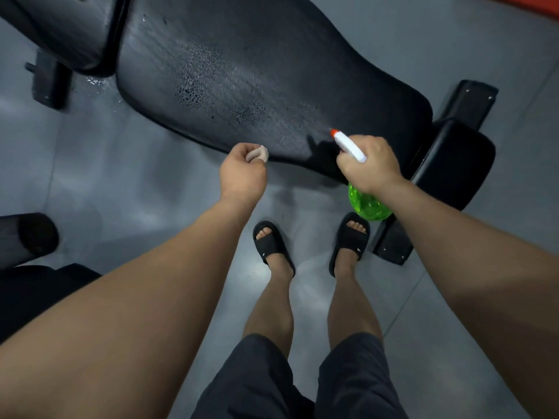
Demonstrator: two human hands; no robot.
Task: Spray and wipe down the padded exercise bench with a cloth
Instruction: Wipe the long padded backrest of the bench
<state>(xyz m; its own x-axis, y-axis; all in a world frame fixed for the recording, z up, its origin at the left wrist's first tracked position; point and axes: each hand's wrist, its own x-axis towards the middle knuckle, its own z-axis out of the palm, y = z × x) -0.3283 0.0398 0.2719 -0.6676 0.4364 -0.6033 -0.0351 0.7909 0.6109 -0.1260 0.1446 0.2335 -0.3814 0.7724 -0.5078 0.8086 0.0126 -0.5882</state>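
Black padded exercise bench [272,71] fills the upper middle of the head view, long seat pad running diagonally from upper left to right, textured vinyl, rounded edges, wider toward the left and narrowing at the right. Pad surface is wet: grey sheen over much of it, beaded spray droplets [193,86] clustered left of centre, more speckle toward the near edge. A second black pad [60,28] sits just beside it at upper left, with a narrow gap between the two. A black padded roller block [453,164] sits at the bench's right end, on a black metal base [467,101]. Left hand [242,173] hangs at the pad's near edge, fingers curled round a small bunched beige cloth [258,154]; whether the cloth touches the pad, cannot tell. Right hand [370,164] grips a spray bottle [367,205] with a translucent green body and a white trigger head; its orange nozzle tip [333,133] points up-left over the pad's near right part, and the green body hangs below the wrist. Grey smooth floor [136,176] has a small wet patch [96,82] under the gap between the pads. The person stands close to the bench in black slide sandals [272,241] and dark shorts [302,379]. Another black padded piece [30,237] shows at the left edge.
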